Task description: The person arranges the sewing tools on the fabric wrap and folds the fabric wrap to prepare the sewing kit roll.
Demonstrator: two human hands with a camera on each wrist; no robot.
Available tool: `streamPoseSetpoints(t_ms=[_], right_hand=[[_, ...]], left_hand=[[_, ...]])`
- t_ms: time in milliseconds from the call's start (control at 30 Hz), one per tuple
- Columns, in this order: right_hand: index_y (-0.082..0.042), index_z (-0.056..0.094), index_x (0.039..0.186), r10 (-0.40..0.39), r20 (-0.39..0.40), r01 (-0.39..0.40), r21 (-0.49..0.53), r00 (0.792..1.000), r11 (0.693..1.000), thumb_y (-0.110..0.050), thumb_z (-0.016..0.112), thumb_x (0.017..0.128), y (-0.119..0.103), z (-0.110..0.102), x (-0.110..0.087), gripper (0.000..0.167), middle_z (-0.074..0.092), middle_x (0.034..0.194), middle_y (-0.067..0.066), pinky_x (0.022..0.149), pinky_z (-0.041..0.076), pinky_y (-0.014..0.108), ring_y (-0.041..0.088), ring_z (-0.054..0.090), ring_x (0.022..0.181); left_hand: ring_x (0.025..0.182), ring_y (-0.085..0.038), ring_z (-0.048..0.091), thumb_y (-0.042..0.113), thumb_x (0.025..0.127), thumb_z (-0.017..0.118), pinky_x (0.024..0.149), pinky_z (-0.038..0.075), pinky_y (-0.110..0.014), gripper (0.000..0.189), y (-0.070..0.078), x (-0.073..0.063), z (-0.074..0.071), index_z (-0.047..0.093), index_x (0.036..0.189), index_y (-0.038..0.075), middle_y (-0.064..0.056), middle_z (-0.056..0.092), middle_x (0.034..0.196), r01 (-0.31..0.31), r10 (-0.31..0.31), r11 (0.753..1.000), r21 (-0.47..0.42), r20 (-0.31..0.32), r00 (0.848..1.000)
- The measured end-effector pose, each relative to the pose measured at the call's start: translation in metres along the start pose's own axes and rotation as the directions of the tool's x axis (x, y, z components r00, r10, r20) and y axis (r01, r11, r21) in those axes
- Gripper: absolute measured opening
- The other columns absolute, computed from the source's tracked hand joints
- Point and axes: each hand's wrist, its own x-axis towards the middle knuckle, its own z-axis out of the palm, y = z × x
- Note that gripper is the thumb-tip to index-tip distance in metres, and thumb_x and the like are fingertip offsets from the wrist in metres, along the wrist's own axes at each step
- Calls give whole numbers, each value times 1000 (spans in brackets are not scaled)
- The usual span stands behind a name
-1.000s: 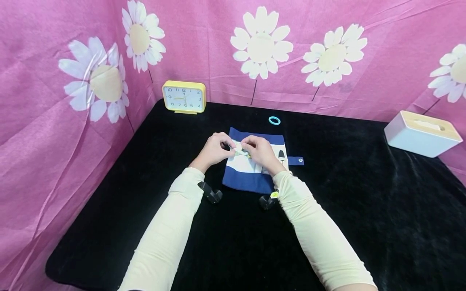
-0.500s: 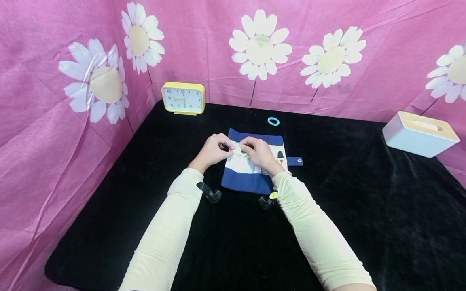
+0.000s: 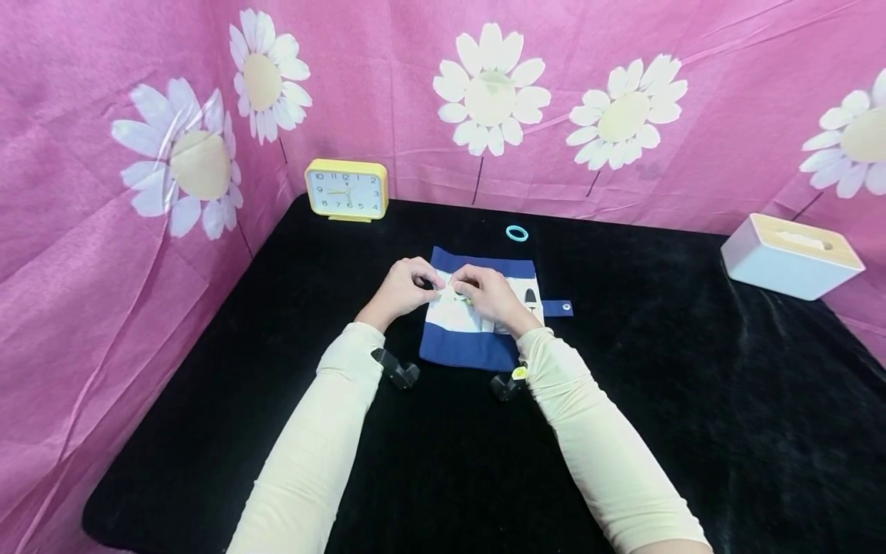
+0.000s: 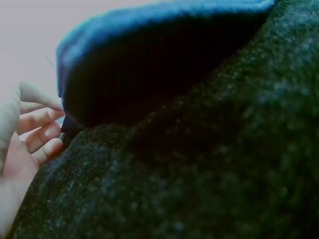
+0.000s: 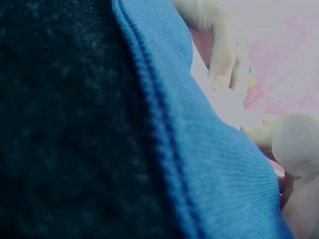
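A blue-and-white cloth pouch (image 3: 464,350) lies spread on the black table, with a black spade-shaped figure (image 3: 530,297) at the right of its white panel. My left hand (image 3: 401,290) pinches at the upper left of that panel, thumb against index finger. Close beside it, my right hand (image 3: 490,295) bends its fingers and thumb down onto the same panel, pinching there over a small yellow-green detail (image 3: 468,302). In the left wrist view the pouch's blue border (image 4: 154,17) hides the fingertips' work. The right wrist view shows the border (image 5: 199,144) in front of both hands.
A snap strap (image 3: 557,308) sticks out from the pouch's right side. Behind it lies a turquoise ring (image 3: 516,233). A yellow clock (image 3: 347,190) stands at the back left, a white tissue box (image 3: 789,260) at the right. Pink flowered cloth (image 3: 388,92) walls the table.
The head view has shifted slightly. Both hands stay at the same part of the pouch, with only small fingertip movements; the pale strip between them shows less now.
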Motion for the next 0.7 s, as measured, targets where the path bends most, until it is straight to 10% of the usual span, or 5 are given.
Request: streamPoseSetpoints(t_ms=[700], right_hand=[[-8, 74, 106, 62, -55, -56, 113, 997, 992, -19, 62, 101, 1, -1, -3, 17, 72, 102, 10, 76, 43, 29, 20, 55, 86]], left_hand=[[93, -25, 55, -4, 76, 77, 79, 44, -27, 12, -4, 3, 3, 78, 87, 0, -15, 72, 97, 16, -16, 1000, -1, 4, 1000]])
